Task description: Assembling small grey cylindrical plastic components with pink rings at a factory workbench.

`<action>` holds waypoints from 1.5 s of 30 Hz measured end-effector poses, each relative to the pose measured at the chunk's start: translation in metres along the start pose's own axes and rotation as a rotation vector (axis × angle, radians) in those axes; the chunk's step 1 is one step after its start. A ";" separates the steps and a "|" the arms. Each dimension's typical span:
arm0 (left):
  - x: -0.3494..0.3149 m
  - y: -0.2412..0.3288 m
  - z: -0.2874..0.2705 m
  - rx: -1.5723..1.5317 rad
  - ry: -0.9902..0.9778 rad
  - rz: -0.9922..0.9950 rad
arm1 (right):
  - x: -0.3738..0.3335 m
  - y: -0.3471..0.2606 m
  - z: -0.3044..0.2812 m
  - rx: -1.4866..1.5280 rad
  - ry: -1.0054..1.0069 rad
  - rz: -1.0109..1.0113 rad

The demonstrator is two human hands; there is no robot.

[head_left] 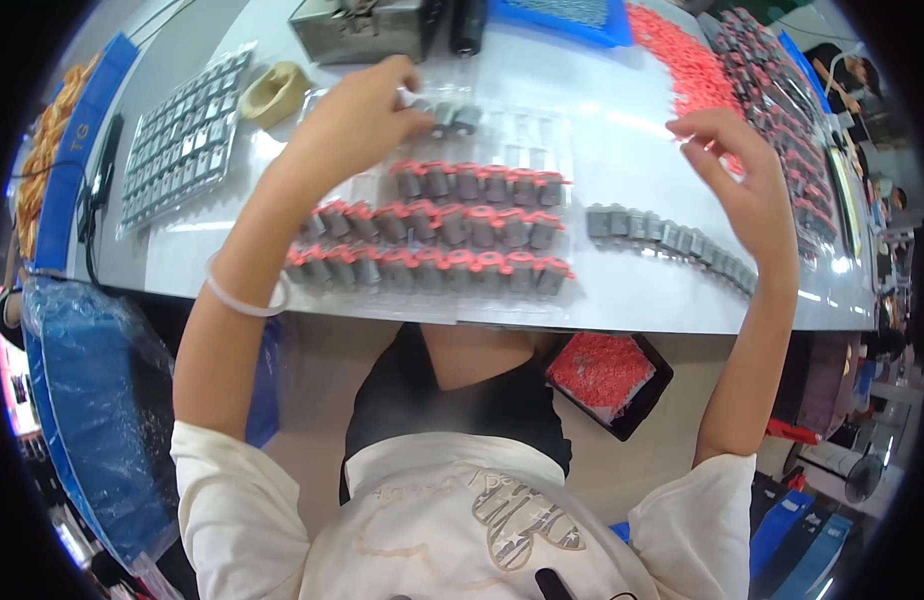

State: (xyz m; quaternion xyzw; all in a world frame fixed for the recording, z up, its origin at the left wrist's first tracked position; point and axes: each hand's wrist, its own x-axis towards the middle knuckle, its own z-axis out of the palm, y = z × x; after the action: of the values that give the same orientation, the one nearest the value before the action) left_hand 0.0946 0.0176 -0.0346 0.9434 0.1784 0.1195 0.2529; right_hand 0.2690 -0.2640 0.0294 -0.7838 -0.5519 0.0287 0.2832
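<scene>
My left hand (pixel 367 115) is over the far left of a clear plastic tray (pixel 527 135). Its thumb and fingers curl around a small grey cylindrical part (pixel 420 104), partly hidden by the fingertips. Beside it stand a few more grey cylinders (pixel 454 118). Nearer to me, the tray holds three rows of grey cylinders topped with red pieces (pixel 452 225). Raised above the table's right side, my right hand (pixel 737 175) is open, thumb and fingers apart, with nothing visible in them. Below it a curved line of bare grey cylinders (pixel 667 235) lies on the white tabletop.
Loose red pieces (pixel 687 70) spread at the far right, beside trays of finished-looking red and grey parts (pixel 772 90). A blue tray (pixel 567 22), a metal box (pixel 362 30), a tape roll (pixel 274 95) and a filled tray (pixel 187 135) stand around. A black bin (pixel 637 415) sits below.
</scene>
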 end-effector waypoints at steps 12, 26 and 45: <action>-0.008 -0.005 -0.006 0.121 0.252 0.151 | 0.001 0.120 -0.006 -0.032 0.040 0.224; -0.172 0.040 -0.013 -1.322 0.069 -0.303 | 0.020 0.127 -0.016 0.054 0.135 0.408; -0.202 0.074 0.025 -1.529 0.053 -0.372 | 0.087 0.180 -0.007 -0.106 0.207 0.306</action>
State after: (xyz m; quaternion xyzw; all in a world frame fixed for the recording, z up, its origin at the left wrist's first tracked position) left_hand -0.0611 -0.1329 -0.0444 0.4593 0.2078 0.1872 0.8431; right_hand 0.4583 -0.2322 -0.0269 -0.8712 -0.3950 -0.0384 0.2890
